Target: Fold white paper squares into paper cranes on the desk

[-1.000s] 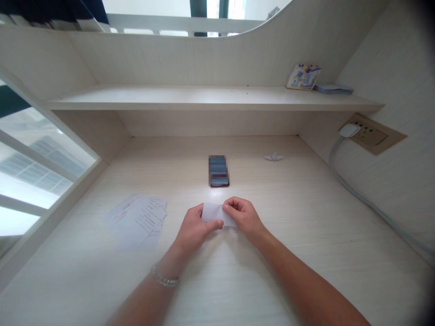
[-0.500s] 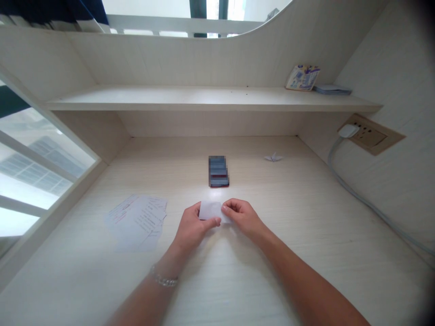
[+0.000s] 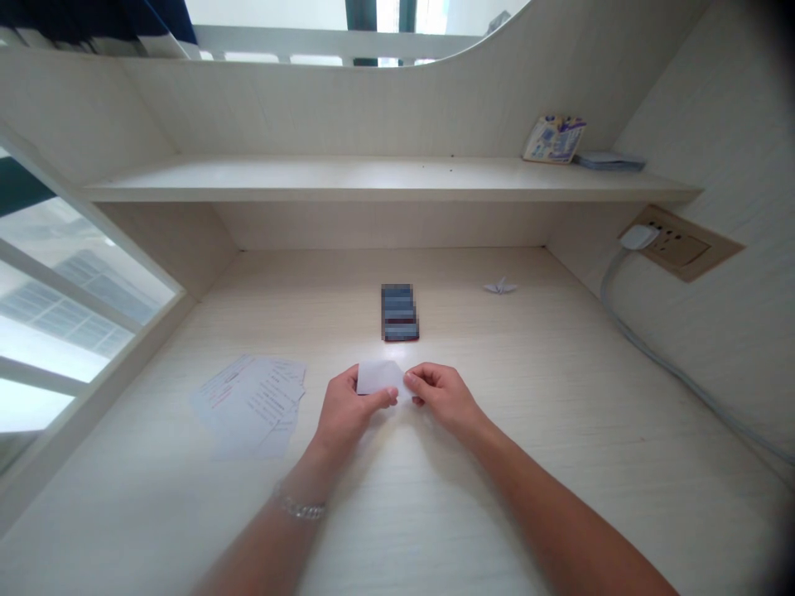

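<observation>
A small white piece of paper [image 3: 376, 377] is held just above the desk, between both hands. My left hand [image 3: 351, 406] grips its left and lower side, with the thumb lying across the front. On the right, the fingertips of my right hand [image 3: 440, 393] pinch the paper's right end. Whether the paper is folded in layers I cannot tell. Just beyond the hands lies a phone [image 3: 399, 313], its screen blurred out. A folded paper crane [image 3: 500, 286] sits farther back on the right.
Handwritten sheets [image 3: 252, 406] are spread on the desk [image 3: 397, 530] at left. Above the back runs a shelf [image 3: 348, 174] carrying a printed packet [image 3: 555, 139] and a flat stack [image 3: 609, 161]. A cable [image 3: 671, 368] hangs from the wall socket [image 3: 689, 242] at right.
My left hand has moved slightly to the left and up with the paper, whose visible face now looks more slanted on its right side. My right hand has stayed almost still.
</observation>
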### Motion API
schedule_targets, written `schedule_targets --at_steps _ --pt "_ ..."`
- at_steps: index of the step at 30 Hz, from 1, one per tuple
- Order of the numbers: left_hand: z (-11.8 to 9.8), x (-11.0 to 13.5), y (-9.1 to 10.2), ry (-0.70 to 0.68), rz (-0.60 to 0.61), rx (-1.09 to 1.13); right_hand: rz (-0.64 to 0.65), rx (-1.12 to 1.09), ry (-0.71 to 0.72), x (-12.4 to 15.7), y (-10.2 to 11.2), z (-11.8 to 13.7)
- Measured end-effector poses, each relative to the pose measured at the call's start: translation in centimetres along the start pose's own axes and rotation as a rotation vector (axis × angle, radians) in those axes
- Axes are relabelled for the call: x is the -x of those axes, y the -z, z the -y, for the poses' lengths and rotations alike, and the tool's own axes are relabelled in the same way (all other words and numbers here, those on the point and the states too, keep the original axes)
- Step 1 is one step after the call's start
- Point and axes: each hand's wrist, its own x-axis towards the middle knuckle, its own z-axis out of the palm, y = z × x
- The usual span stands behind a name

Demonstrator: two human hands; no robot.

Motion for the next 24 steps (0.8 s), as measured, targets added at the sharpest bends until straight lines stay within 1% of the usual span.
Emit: schedule_targets --at_steps 4,8,10,13,17,19,22,24 --pt "0.2 -0.1 0.0 0.006 -0.04 0.038 -0.004 -0.03 -0.014 -0.1 0.0 -0.2" --pt "-0.1 -0.3 0.7 0.053 -0.005 0.049 0.013 0.048 -0.003 0.0 0.3 0.0" --pt "-0.4 -0.3 1.2 0.064 -0.015 0.034 0.043 0.09 -0.011 0.2 0.4 0.4" --pt "-1.0 -0.3 1.9 0.042 -0.024 -0.057 0.088 0.184 -0.003 0.6 0.5 1.0" --pt "-1.2 -0.3 1.9 0.014 0.062 -0.238 0.119 0.273 0.05 1.1 0.3 1.4" --pt "-0.9 -0.3 1.8 0.015 0.072 -0.266 0.123 0.231 0.034 0.9 0.2 1.2" --pt "-0.4 -0.5 1.9 0.026 0.001 -0.202 0.068 0.045 -0.041 0.4 0.2 0.6" --pt "-0.1 -0.7 2.1 0.033 -0.051 -0.139 0.036 -0.059 -0.067 0.1 0.4 0.3"
